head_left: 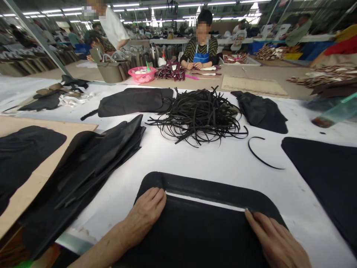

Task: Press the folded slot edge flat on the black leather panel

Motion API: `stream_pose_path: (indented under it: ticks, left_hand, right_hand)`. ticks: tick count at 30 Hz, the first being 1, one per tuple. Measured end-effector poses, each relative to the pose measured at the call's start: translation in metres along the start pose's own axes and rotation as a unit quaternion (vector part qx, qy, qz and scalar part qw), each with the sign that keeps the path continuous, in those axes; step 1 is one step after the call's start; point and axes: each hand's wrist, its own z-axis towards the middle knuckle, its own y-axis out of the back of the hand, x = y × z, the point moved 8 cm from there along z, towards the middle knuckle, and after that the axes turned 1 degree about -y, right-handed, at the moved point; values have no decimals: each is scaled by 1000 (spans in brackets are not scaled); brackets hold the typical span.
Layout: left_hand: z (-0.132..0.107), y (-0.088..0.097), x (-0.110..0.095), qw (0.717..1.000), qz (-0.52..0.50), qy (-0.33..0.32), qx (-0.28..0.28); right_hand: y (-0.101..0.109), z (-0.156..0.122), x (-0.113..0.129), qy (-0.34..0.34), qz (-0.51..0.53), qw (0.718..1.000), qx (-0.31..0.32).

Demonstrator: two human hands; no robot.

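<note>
A black panel with rounded corners (212,230) lies in front of me on the white tabletop. Across its upper part runs a narrow white strip (205,201); whether it is a slot or a tape I cannot tell. My left hand (146,210) is closed at the strip's left end, its fingers pressed together on the panel. At the right end, my right hand (275,232) pinches the panel, with the thumb and index finger by the strip. Both fingertips are partly hidden. Beyond the panel sits a tangled heap of thin black strips (205,115).
Stacked black pieces (103,156) lie at left, near a tan board (25,182). More black panels (326,175) lie at right, by a single curved strip (258,156) and a greenish translucent container (338,111). Across the table, a person in a blue apron (201,57) handles maroon pieces.
</note>
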Motion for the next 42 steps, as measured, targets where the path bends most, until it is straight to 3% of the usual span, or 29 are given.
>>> stream_pose_path:
  ticks: [4,8,11,13,15,17,19,22,28,32,37,42]
  left_hand:
    - [-3,4,12,999,-41,27,-15]
    - [-9,9,37,984,-114,130,-53]
    - [-9,18,35,977,-128,148,-89]
    - [-2,20,15,984,-127,99,-81]
    - [10,12,-13,991,-130,30,-31]
    - [21,-1,-35,993,-115,-7,20]
    - [30,-12,-46,995,-87,2,40]
    - [35,-21,-48,997,-55,27,43]
    - [12,-10,-24,997,-22,65,27]
    - [-3,-4,2,989,-48,140,8]
    - [-2,2,27,960,-184,212,-17]
    - [18,6,30,958,-225,177,-28]
  right_hand:
    - [-1,-3,-6,-17,12,1000,6]
    - [-9,-13,-28,-79,49,995,45]
    - [1,-6,-28,-128,50,990,33]
    - [12,12,-5,-110,42,993,4]
    - [20,36,33,-55,56,997,-22]
    - [15,58,70,-18,89,996,2]
    - [5,74,96,-13,93,995,25]
    - [-6,80,111,-3,83,996,39]
    - [0,68,96,5,100,995,-11]
    - [3,71,89,-10,100,995,11]
    - [11,101,98,-27,149,988,37]
    - [5,137,120,-11,181,982,56]
